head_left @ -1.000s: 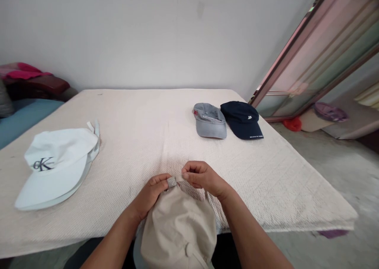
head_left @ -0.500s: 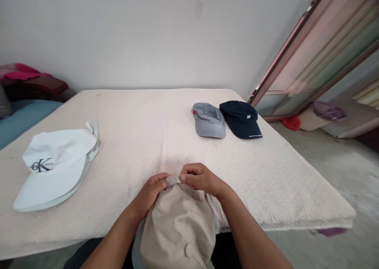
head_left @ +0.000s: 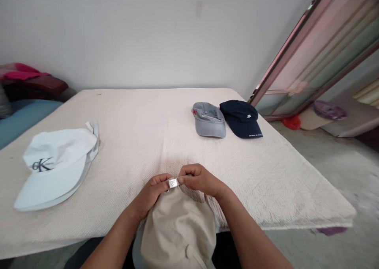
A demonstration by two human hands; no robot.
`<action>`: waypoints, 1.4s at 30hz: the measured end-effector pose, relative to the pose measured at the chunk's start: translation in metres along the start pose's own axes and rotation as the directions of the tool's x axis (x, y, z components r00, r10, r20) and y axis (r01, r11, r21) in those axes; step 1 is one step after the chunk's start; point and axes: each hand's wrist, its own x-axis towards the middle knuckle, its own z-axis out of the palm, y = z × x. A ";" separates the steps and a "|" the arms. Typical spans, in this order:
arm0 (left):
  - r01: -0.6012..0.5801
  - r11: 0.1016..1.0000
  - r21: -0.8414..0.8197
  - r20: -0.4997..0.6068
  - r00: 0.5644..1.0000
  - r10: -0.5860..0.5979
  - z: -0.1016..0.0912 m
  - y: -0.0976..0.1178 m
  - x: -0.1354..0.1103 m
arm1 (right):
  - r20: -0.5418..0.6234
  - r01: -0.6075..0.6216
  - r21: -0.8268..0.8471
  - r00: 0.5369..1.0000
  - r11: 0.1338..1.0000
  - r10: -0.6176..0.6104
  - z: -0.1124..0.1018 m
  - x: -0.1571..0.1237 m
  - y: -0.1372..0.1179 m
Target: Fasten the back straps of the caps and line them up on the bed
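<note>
Now beige cap's buckle (head_left: 172, 182) pinched btwn both hands' fingers (head_left: 162, 182).

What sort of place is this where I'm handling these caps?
Probably a room in a home, not a shop: a cloth-covered table by a plain wall, a sliding glass door at right, and a blue padded seat with piled clothes at left.

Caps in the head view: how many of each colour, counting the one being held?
white cap: 1 (a pale brim beneath may be another)
grey cap: 1
navy cap: 1
beige cap: 1, held by left hand and right hand
Total: 4 for certain
</note>
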 end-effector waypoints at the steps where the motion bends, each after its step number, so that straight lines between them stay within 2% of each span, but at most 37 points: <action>1: 0.001 1.000 -0.010 0.016 1.000 -0.001 0.000 0.000 0.000 | 0.021 0.000 0.004 1.000 1.000 0.000 0.000 0.000 0.000; 3: -0.002 1.000 -0.021 0.028 1.000 0.002 -0.001 0.000 0.000 | 0.050 -0.003 0.018 0.999 1.000 0.002 0.002 0.001 0.001; 11: -0.007 0.999 -0.036 0.049 0.999 0.009 -0.003 -0.002 0.000 | 0.012 0.004 0.215 1.000 0.977 -0.007 0.010 0.001 -0.005; 16: -0.015 0.999 -0.045 0.063 0.998 0.018 -0.002 0.000 0.000 | -0.005 0.085 0.316 0.996 0.945 -0.088 0.010 0.001 -0.003; 23: 0.009 0.995 -0.103 0.094 0.996 0.001 -0.004 -0.005 0.002 | 0.032 0.106 0.282 0.992 0.954 -0.120 0.014 0.002 -0.002; 29: -0.009 1.000 -0.030 0.042 0.999 0.010 -0.004 -0.003 0.000 | -0.091 0.114 0.105 0.990 0.988 -0.105 0.012 0.003 0.001; 33: 0.007 1.000 0.012 0.011 1.000 -0.007 -0.005 -0.006 0.001 | -0.063 0.095 0.070 0.994 0.993 -0.090 0.012 0.003 0.001; 37: 0.014 1.000 -0.025 0.007 1.000 -0.014 -0.005 -0.007 0.002 | -0.017 0.092 0.153 0.996 0.984 -0.090 0.012 0.003 0.000; 40: -0.001 0.998 -0.068 0.045 0.999 0.004 -0.004 -0.006 0.002 | 0.005 0.083 0.235 0.996 0.969 -0.087 0.011 0.002 -0.001; 42: -0.008 0.995 -0.096 0.070 0.997 0.015 -0.005 -0.005 0.001 | -0.008 0.071 0.232 0.997 0.970 -0.071 0.010 0.000 -0.002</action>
